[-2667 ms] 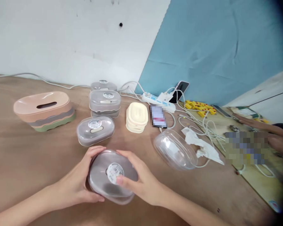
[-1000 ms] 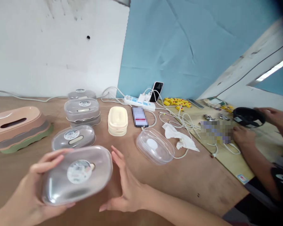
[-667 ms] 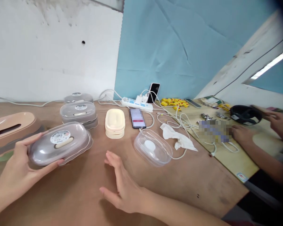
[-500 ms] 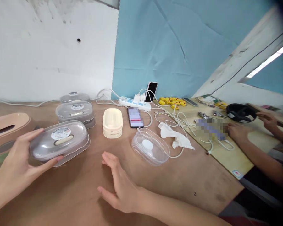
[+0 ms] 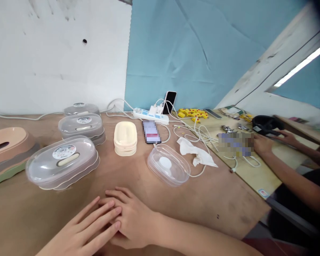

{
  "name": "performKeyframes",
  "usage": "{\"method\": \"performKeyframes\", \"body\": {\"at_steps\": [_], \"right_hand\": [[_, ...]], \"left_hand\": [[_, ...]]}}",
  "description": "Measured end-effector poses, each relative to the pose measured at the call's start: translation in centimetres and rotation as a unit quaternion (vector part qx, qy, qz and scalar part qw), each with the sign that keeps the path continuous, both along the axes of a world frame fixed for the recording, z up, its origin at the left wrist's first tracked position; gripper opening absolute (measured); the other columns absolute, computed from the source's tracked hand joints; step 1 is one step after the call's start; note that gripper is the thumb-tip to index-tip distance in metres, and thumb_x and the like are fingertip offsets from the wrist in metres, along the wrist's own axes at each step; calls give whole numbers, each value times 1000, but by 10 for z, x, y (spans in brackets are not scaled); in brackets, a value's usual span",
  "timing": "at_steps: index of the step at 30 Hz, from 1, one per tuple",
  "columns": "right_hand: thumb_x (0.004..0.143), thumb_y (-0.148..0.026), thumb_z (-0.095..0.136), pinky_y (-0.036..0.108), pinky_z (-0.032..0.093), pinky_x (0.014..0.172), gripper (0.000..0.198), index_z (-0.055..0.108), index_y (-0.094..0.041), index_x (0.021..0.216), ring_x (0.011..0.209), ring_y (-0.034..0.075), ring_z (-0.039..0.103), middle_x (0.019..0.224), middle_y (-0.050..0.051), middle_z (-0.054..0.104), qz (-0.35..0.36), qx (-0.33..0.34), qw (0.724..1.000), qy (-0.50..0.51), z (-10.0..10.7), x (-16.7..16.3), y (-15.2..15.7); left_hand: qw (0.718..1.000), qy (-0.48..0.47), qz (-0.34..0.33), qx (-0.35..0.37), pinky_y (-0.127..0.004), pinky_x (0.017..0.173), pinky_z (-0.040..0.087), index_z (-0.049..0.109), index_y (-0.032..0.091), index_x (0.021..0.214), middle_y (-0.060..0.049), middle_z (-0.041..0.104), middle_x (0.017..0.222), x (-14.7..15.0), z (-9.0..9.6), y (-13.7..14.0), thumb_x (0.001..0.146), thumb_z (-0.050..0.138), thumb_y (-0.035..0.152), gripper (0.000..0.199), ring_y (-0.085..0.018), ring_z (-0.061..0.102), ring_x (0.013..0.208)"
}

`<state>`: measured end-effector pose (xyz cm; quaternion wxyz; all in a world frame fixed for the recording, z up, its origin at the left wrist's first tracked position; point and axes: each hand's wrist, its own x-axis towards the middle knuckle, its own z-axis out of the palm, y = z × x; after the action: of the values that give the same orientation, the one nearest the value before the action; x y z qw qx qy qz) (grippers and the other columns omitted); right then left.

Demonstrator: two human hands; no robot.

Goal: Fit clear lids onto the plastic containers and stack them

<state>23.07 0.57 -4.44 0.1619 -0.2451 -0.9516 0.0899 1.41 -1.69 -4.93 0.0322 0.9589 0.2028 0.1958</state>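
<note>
My left hand holds nothing. Its fingers are stretched out and overlap the fingertips of my right hand. That hand's fingers are extended over the table and partly covered by the left ones. Just beyond the hands on the left sits a stack of oval boxes topped by a clear, label-bearing lid with a beige slot insert. A similar clear-lidded stack stands behind it. Cream oval containers are stacked at the middle, and a clear oval lid lies to their right.
Pink, brown and green oval covers are piled at the far left. A phone, a power strip, tangled white cables and a crumpled tissue lie towards the back. A co-worker's hands are at the pale table on the right.
My left hand has let go of the clear-lidded box stack and moved right and nearer, onto my right hand. My right hand has drawn slightly nearer. The view has shifted slightly.
</note>
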Motion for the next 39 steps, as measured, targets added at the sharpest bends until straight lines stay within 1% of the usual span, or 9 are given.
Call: {"method": "performKeyframes", "body": {"at_steps": [10,16,18,20,26,29,32,36,39], "right_hand": [[90,-43,51,42,33,112,44,57,-16,125,130,26,44,133,9,58,-6,-18,1000,4,5,1,0],[90,-32,47,37,47,97,25,66,-16,95,107,22,59,112,6,69,-16,146,984,106,2,1,5],[87,-21,48,36,49,93,18,66,-16,87,99,20,62,102,6,72,-38,207,967,146,17,9,8],[84,-13,50,36,50,92,23,65,-14,100,101,21,62,105,7,72,-87,228,959,146,39,25,12],[92,-24,49,44,54,76,23,61,-14,109,92,30,65,102,12,70,-360,197,911,-31,78,90,14],[94,-30,45,41,55,63,24,62,-18,104,84,30,69,100,10,72,-380,131,909,-114,68,110,9],[95,-28,41,36,54,57,23,63,-21,97,77,26,71,97,7,73,-387,102,909,-112,58,117,7],[95,-32,41,31,49,49,25,60,-23,82,67,23,70,85,4,72,-391,104,911,-75,53,114,8],[95,-37,42,30,45,47,27,56,-23,77,63,22,68,81,4,70,-396,107,910,-63,52,113,9]], "left_hand": [[999,2,2,38,-37,123,13,47,24,142,2,49,147,-8,1,8,79,52,8,65,-18,36,142],[998,-19,0,65,-42,121,20,50,26,137,2,54,143,-5,5,8,80,46,-3,64,-17,37,141],[998,-32,25,55,-45,118,26,51,23,135,-2,54,142,-4,9,6,80,45,-5,62,-20,38,140],[996,-47,56,56,-45,117,30,54,19,131,-8,55,141,-3,13,5,82,45,-4,55,-22,39,140],[976,-96,139,140,-48,120,20,58,17,124,-13,61,130,-15,27,15,83,57,9,41,-25,41,138],[934,-67,277,216,-56,117,20,48,23,135,-16,55,135,-31,38,30,82,66,21,56,-32,35,140],[896,-7,394,205,-69,107,26,32,30,145,-21,43,144,-50,51,50,86,62,33,66,-45,35,138],[917,30,374,138,-53,92,48,29,27,143,-22,42,142,-72,60,72,93,51,37,56,-41,51,123],[930,25,351,107,-46,91,51,30,28,142,-18,41,143,-79,59,80,94,50,42,54,-36,51,124]]}}
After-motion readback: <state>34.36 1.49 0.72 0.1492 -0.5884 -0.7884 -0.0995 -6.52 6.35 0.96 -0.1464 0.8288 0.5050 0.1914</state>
